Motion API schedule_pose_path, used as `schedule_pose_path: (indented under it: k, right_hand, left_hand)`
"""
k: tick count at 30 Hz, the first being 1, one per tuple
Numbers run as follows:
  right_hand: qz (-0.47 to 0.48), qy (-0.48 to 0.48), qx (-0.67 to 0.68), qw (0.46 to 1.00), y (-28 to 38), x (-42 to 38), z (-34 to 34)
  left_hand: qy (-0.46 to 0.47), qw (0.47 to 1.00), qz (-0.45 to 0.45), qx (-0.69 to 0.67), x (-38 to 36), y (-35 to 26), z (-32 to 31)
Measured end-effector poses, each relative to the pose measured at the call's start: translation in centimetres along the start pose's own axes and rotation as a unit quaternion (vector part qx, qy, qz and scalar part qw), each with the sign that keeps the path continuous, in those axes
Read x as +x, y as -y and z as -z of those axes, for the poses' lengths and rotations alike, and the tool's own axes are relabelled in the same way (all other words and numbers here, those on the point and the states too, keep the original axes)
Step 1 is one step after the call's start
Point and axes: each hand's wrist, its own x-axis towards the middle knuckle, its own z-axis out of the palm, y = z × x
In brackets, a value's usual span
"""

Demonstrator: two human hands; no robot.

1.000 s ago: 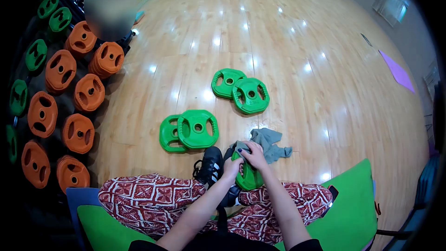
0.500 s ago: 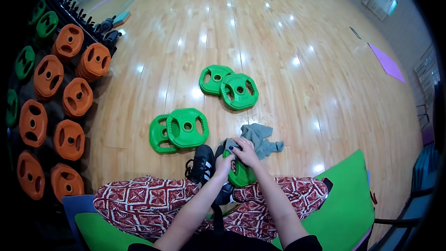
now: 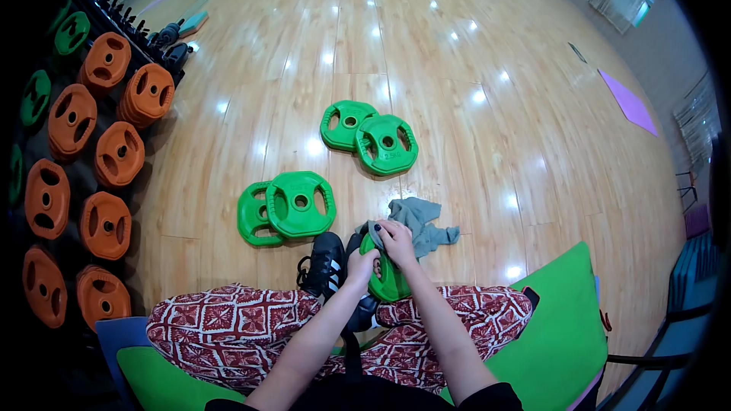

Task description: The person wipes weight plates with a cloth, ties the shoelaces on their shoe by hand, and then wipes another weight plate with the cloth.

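Note:
A green weight plate (image 3: 391,283) is tilted up on its edge between my legs, close to my black shoes. My left hand (image 3: 362,266) is closed around its grip, fingers through the handle slot. On the plate's upper rim, my right hand (image 3: 397,241) pinches a grey cloth (image 3: 415,217). The loose part of that cloth trails onto the floor to the right. Ahead lie two overlapping pairs of green plates: one pair (image 3: 301,221) to the left, another pair (image 3: 388,161) farther out.
Several orange plates (image 3: 106,224) hang on a dark rack at the left, with dumbbells behind. Green mats (image 3: 560,320) lie under my legs on the wooden floor (image 3: 495,183). A purple mat (image 3: 629,101) is far right.
My right hand and the cloth have shifted slightly along the plate's rim. The plate stands a bit more edge-on, and the whole view has moved slightly.

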Motion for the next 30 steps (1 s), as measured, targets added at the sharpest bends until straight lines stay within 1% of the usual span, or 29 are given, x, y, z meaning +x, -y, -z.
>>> schedule_pose_path:
  k: [1,3,4,6,10,12,13,15,16,18,19,21,23,25,26,27,29,30]
  right_hand:
    - [-0.001,0.0,-0.001,1.0,-0.1,0.0,0.1]
    - [-0.044,0.045,0.044,0.997,0.0,0.0,0.3]
    - [-0.044,0.045,0.044,0.997,0.1,-0.2,0.5]
    - [0.024,0.004,0.009,1.0,0.5,-0.5,0.7]
    - [0.033,0.008,0.001,0.999,0.9,0.0,0.7]
    - [-0.038,-0.044,-0.002,0.998,0.9,0.1,-0.2]
    - [-0.039,-0.045,-0.003,0.998,0.8,0.1,-0.4]
    - [-0.054,-0.079,-0.024,0.995,0.8,0.0,-0.8]
    - [-0.054,-0.078,-0.023,0.995,0.7,0.0,-0.8]
    - [-0.055,-0.036,0.04,0.997,0.4,0.0,-0.3]
    - [-0.054,-0.034,0.041,0.997,0.3,-0.1,-0.2]
    - [0.076,-0.066,-0.045,0.994,0.5,-0.5,0.3]
    - [0.071,-0.051,-0.043,0.995,1.0,0.0,0.8]
    - [-0.008,-0.036,-0.01,0.999,1.1,0.3,0.6]
    - [-0.001,-0.073,-0.044,0.996,1.0,0.4,0.0]
    - [-0.003,-0.074,-0.045,0.996,0.7,0.5,-0.2]
    - [-0.124,-0.047,0.065,0.989,0.4,0.4,-0.7]
    - [-0.097,-0.043,0.063,0.992,0.2,0.4,-0.5]
  left_hand:
    - [-0.001,1.0,0.002,0.0,-0.1,-0.1,0.0]
    - [0.001,1.0,0.002,0.0,-0.2,-0.1,-0.1]
    - [0.003,1.0,0.002,0.0,-0.3,-0.2,-0.1]
    - [0.004,1.0,-0.003,0.003,-0.2,-0.1,-0.1]
    - [0.012,1.0,0.0,0.0,-0.2,-0.2,0.1]
    - [0.008,1.0,0.005,0.007,-0.1,-0.1,0.0]
    - [0.003,1.0,0.006,0.015,0.0,-0.1,0.0]
    - [0.009,1.0,0.006,0.013,0.0,0.0,0.1]
    - [0.009,1.0,0.009,0.012,0.0,0.0,0.1]
    - [0.005,1.0,0.011,0.009,-0.2,-0.2,0.1]
    - [0.004,1.0,0.005,0.007,-0.3,-0.2,0.0]
    - [0.005,1.0,0.0,0.004,-0.2,-0.2,0.0]
    - [0.01,1.0,-0.002,0.003,-0.1,0.0,0.1]
    - [0.012,1.0,0.0,0.006,-0.2,-0.2,0.1]
    - [0.016,1.0,-0.003,0.011,-0.2,-0.2,0.1]
    - [0.017,1.0,-0.001,0.012,-0.2,-0.2,0.1]
    - [0.024,1.0,0.003,0.003,-0.1,-0.1,0.2]
    - [0.021,1.0,0.005,0.003,-0.3,-0.2,0.1]
